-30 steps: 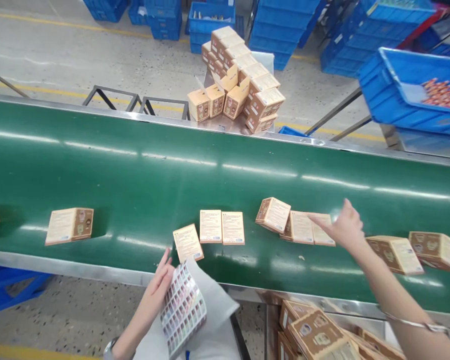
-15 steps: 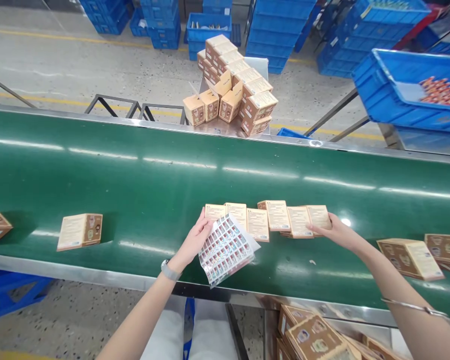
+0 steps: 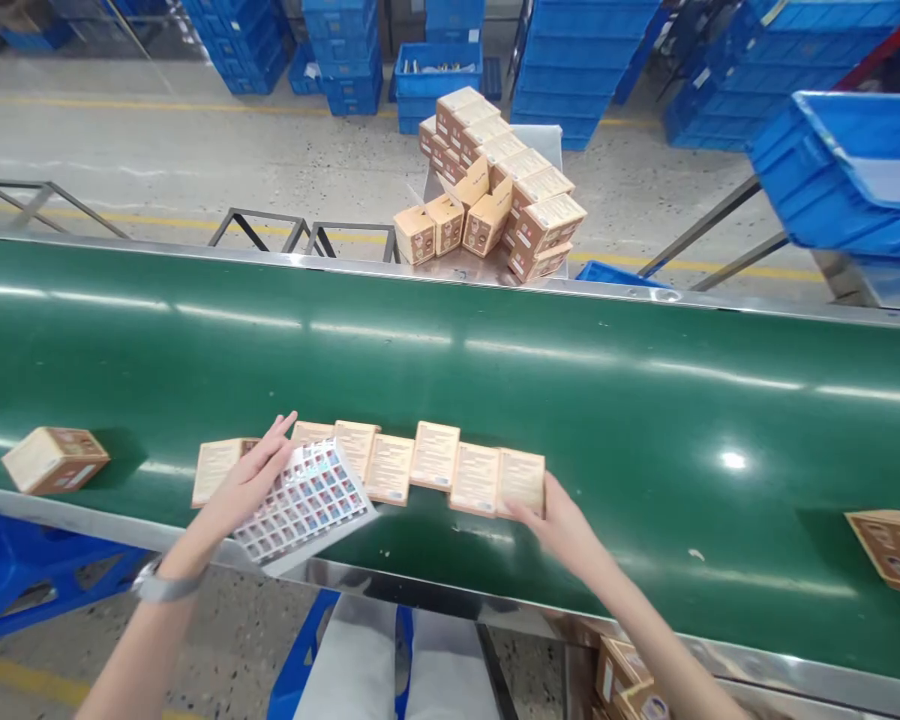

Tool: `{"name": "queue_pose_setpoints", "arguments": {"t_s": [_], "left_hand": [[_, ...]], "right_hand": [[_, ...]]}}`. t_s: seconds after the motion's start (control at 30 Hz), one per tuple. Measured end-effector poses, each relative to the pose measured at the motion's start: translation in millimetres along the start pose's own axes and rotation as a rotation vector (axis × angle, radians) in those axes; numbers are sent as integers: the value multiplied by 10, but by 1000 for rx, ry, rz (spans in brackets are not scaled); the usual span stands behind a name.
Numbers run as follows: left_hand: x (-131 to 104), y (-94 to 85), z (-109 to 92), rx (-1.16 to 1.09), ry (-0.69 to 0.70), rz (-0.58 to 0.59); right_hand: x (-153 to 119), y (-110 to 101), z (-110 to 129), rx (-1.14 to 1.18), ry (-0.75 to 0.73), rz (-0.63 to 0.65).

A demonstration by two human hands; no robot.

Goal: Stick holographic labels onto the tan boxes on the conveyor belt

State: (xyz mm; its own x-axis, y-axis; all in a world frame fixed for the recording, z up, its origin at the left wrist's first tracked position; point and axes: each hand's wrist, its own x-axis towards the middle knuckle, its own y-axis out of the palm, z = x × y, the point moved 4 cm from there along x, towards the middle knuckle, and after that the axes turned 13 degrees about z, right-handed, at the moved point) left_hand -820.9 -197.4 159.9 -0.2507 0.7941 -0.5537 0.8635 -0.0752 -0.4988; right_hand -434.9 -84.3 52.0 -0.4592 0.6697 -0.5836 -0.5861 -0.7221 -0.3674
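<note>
My left hand (image 3: 251,482) holds a sheet of small printed stickers (image 3: 311,505), its fingers stretched along the sheet's upper left edge; the thumb is hidden. My right hand (image 3: 566,528) grips the right end of a small carton (image 3: 523,478), thumb on its top. That carton ends a staggered row of several brown-and-cream cartons (image 3: 435,455) lying on the green conveyor belt (image 3: 645,400), printed text faces up. The sheet overlaps the left cartons of the row. Partly behind my left hand lies another carton (image 3: 214,470).
Single cartons lie farther left (image 3: 56,462) and at the right edge (image 3: 892,550). Across the belt, stacked cartons (image 3: 525,180) stand on a small table. Blue crates (image 3: 570,60) fill the background, with a blue bin (image 3: 832,180) at upper right. More cartons (image 3: 622,670) sit below the near rail.
Both hands have moved left along the belt, with the sheet and the row of cartons. The row now lies close to the carton on the left. The view has also shifted slightly.
</note>
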Motion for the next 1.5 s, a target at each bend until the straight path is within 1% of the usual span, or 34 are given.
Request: {"name": "queue_pose_setpoints", "arguments": {"t_s": [0.03, 0.07, 0.1, 0.13, 0.17, 0.2, 0.27, 0.3, 0.33, 0.37, 0.47, 0.5, 0.57, 0.6, 0.67, 0.77, 0.83, 0.9, 0.93, 1.0, 1.03, 1.07, 1.1, 1.17, 1.2, 1.23, 1.3, 1.37, 1.43, 1.5], "left_hand": [[-118, -126, -44, 54, -3, 1], [-242, -210, -101, 97, -13, 18], [-364, -249, -171, 127, -26, 46], [-475, -245, -252, 144, -32, 80], [-567, -198, -340, 146, -30, 130], [-633, -111, -428, 141, -23, 200], [-691, 123, -598, 141, 20, 342], [-688, 243, -670, 166, 52, 389], [-670, 357, -726, 196, 78, 424], [-644, 464, -767, 222, 101, 454], [-573, 704, -835, 243, 179, 497], [-559, 757, -845, 231, 205, 498], [-542, 837, -853, 197, 244, 488], [-538, 870, -851, 183, 254, 483], [-531, 930, -846, 182, 268, 471], [-518, 1014, -847, 239, 288, 470], [-500, 1055, -855, 277, 292, 481], [-468, 1078, -858, 304, 279, 489], [-444, 1086, -851, 321, 265, 491], [-379, 1113, -817, 391, 251, 493], [-341, 1141, -794, 444, 269, 495], [-301, 1183, -769, 507, 315, 496], [-262, 1244, -745, 574, 388, 494], [-199, 1417, -698, 697, 579, 487], [-174, 1522, -674, 748, 670, 481], [-151, 1635, -649, 792, 744, 478], [-106, 1855, -612, 865, 832, 474], [-65, 2032, -597, 908, 866, 470], [-30, 2145, -598, 930, 865, 467], [-4, 2206, -606, 937, 858, 472]], "right_hand": [[19, 166, 103, 43, -20, 47], [41, 310, 198, 87, -38, 101], [63, 429, 286, 125, -56, 155], [80, 517, 371, 138, -73, 198], [89, 571, 456, 109, -92, 215], [85, 589, 546, 39, -114, 195], [18, 546, 758, -114, -194, 95], [-47, 508, 879, -144, -247, 56], [-128, 473, 1004, -133, -303, 50], [-219, 449, 1129, -91, -359, 83], [-487, 451, 1439, 3, -480, 278], [-554, 462, 1498, -5, -501, 309], [-637, 484, 1531, -54, -521, 299], [-660, 493, 1513, -85, -529, 271], [-698, 505, 1454, -169, -575, 174], [-802, 530, 1389, -362, -709, -47], [-901, 575, 1370, -504, -770, -189], [-990, 627, 1349, -583, -792, -294], [-1017, 646, 1328, -579, -789, -326], [-1007, 647, 1241, -445, -750, -344], [-956, 623, 1162, -317, -686, -338], [-874, 586, 1051, -160, -581, -336], [-773, 539, 910, 17, -448, -353], [-554, 459, 585, 373, -170, -429], [-450, 436, 435, 525, -65, -474], [-350, 422, 310, 646, -1, -512], [-178, 415, 146, 780, 40, -550], [-68, 426, 68, 808, 36, -554], [-26, 443, 33, 812, 28, -562], [-26, 454, 11, 813, 22, -579]]}}
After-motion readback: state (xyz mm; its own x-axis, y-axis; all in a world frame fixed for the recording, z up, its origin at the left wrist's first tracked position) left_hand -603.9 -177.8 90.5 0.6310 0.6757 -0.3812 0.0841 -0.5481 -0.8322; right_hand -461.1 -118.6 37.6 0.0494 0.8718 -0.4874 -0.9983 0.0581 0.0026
